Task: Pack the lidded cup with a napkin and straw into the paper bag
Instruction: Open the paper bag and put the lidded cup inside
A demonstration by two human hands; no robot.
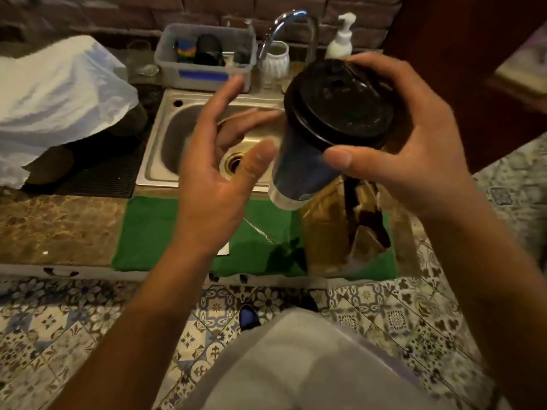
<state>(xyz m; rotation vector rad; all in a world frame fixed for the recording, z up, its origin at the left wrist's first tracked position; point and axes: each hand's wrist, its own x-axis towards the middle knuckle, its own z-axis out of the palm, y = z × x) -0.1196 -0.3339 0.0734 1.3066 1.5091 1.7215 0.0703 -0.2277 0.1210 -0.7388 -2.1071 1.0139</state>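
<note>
Green cloth covers the counter edge closest to the person, and on its right part stands the brown paper bag with its mouth open upward. On the cloth there is also a thin clear straw and a small white corner under the left wrist, maybe the napkin, but I cannot tell.

Above the bag, the right hand holds the cup in the air. The thumb presses the front of the black lid and the fingers curl around its far rim, so the grip is closed on the lid edge, not on the body. The cup hangs tilted, its bottom pointing down and left, just over the bag mouth.

The left hand is open, fingers spread, near the cup wall but not touching it.

I judge the cup is paper: light if empty, a little soft at the wall, and the lid can pop off when it alone carries the weight. It is safer to hold the body below the lid, with the left palm under the bottom.

Behind the hands lies the steel sink with its tap.
</note>
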